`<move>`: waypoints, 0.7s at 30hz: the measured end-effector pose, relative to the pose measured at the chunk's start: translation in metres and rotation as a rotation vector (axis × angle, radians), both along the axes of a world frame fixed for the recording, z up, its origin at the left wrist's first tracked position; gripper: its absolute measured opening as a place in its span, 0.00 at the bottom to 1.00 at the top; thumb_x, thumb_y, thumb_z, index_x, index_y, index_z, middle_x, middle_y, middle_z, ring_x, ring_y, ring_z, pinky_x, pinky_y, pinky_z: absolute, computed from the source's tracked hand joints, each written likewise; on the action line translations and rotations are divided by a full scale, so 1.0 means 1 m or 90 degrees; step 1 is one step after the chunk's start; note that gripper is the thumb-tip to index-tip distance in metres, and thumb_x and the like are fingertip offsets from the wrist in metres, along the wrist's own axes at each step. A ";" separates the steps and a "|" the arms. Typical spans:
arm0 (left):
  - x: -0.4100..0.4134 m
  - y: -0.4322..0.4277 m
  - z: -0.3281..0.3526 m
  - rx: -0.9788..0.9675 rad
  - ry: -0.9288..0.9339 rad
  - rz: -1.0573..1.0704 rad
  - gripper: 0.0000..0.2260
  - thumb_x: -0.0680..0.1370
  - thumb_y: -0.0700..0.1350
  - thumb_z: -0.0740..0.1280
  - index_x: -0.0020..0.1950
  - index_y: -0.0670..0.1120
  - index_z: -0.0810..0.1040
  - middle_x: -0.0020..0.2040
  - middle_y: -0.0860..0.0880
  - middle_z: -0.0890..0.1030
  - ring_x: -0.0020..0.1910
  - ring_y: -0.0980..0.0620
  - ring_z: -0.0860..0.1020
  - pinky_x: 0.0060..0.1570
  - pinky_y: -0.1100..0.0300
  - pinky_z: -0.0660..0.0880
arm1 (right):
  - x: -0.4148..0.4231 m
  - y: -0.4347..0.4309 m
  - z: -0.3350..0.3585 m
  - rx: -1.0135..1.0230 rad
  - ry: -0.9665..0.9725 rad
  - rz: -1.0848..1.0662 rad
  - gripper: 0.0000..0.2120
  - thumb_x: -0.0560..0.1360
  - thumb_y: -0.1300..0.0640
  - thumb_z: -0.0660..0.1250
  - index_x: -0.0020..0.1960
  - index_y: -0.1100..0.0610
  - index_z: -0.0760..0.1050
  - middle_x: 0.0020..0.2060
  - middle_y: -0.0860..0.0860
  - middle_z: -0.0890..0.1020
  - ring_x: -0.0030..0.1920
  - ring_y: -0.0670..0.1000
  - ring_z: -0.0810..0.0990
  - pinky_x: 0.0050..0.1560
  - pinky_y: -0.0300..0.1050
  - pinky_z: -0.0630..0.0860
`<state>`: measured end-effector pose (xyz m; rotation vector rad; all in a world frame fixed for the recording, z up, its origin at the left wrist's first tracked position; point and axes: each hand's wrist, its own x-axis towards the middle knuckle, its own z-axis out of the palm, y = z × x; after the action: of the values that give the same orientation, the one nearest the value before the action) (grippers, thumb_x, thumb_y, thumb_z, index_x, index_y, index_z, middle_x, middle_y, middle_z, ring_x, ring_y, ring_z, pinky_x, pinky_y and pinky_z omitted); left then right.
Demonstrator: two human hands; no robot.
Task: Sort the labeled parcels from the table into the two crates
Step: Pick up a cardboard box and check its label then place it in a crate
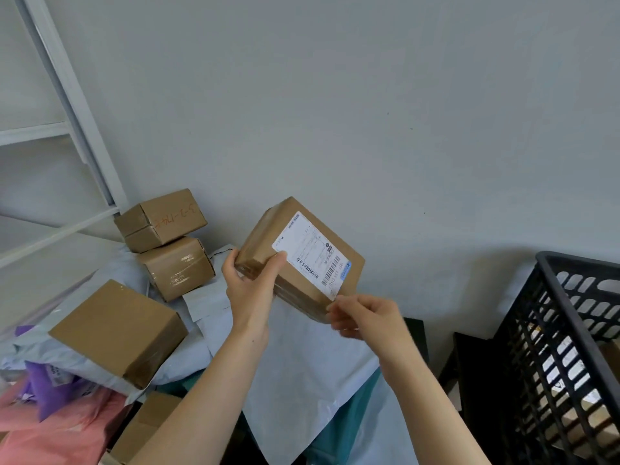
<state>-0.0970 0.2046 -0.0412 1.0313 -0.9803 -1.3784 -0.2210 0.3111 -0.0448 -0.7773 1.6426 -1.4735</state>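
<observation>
- Hovering clear of the pile, a brown cardboard box point(268, 236) is held tilted in the air in front of the grey wall point(369, 95), its labelled face turned toward the camera.
- A white shipping label point(312, 255) with barcodes covers part of that face; its print is too small to read.
- The left hand point(250, 286) grips the box's left end, thumb lying on the label's corner and fingers curled behind the box.
- The right hand point(365, 317) pinches the box's lower corner, just beside the label's edge, with curled fingers.
- Below the box lie pale grey mailing bags point(302, 357).
- To the right, well apart from the box, stands a black lattice crate point(550, 330); brown and white shapes show through its wall.
- At the left, two small taped boxes point(177, 268) are stacked against the wall, the upper one bearing handwriting.
- Nearer, a larger flat box point(117, 330) rests on grey bags, beside a purple bag point(50, 391) and a pink bag point(50, 431).
- A white shelf frame point(77, 105) rises at the far left.
</observation>
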 end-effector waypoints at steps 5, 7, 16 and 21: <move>-0.012 0.010 -0.002 0.035 0.092 0.014 0.32 0.72 0.48 0.74 0.70 0.56 0.59 0.60 0.49 0.75 0.52 0.58 0.77 0.54 0.53 0.77 | 0.015 -0.011 -0.017 0.099 -0.238 0.064 0.21 0.75 0.44 0.67 0.58 0.60 0.76 0.50 0.56 0.84 0.50 0.53 0.84 0.52 0.47 0.81; -0.015 0.015 -0.004 0.061 0.113 -0.015 0.31 0.73 0.48 0.73 0.70 0.55 0.59 0.60 0.48 0.75 0.55 0.54 0.77 0.54 0.51 0.77 | 0.017 -0.015 -0.018 0.049 -0.452 0.055 0.30 0.73 0.43 0.69 0.64 0.63 0.69 0.57 0.59 0.80 0.56 0.57 0.80 0.58 0.53 0.78; -0.022 0.030 -0.016 0.051 0.069 -0.140 0.30 0.73 0.50 0.71 0.70 0.55 0.59 0.64 0.47 0.74 0.62 0.51 0.73 0.63 0.48 0.71 | 0.008 -0.023 -0.015 -0.155 -0.614 -0.082 0.28 0.66 0.51 0.73 0.65 0.54 0.73 0.59 0.57 0.77 0.62 0.57 0.75 0.66 0.55 0.70; -0.013 0.031 -0.016 0.031 -0.033 -0.144 0.39 0.69 0.59 0.70 0.75 0.58 0.55 0.69 0.51 0.68 0.63 0.56 0.66 0.63 0.54 0.63 | -0.019 -0.018 -0.012 -0.171 -0.544 -0.125 0.24 0.68 0.52 0.72 0.63 0.52 0.74 0.56 0.57 0.79 0.58 0.55 0.77 0.63 0.51 0.72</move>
<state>-0.1103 0.2356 -0.0576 1.0208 -1.1337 -1.5733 -0.2402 0.2928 -0.0564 -0.0585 0.8917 -1.8373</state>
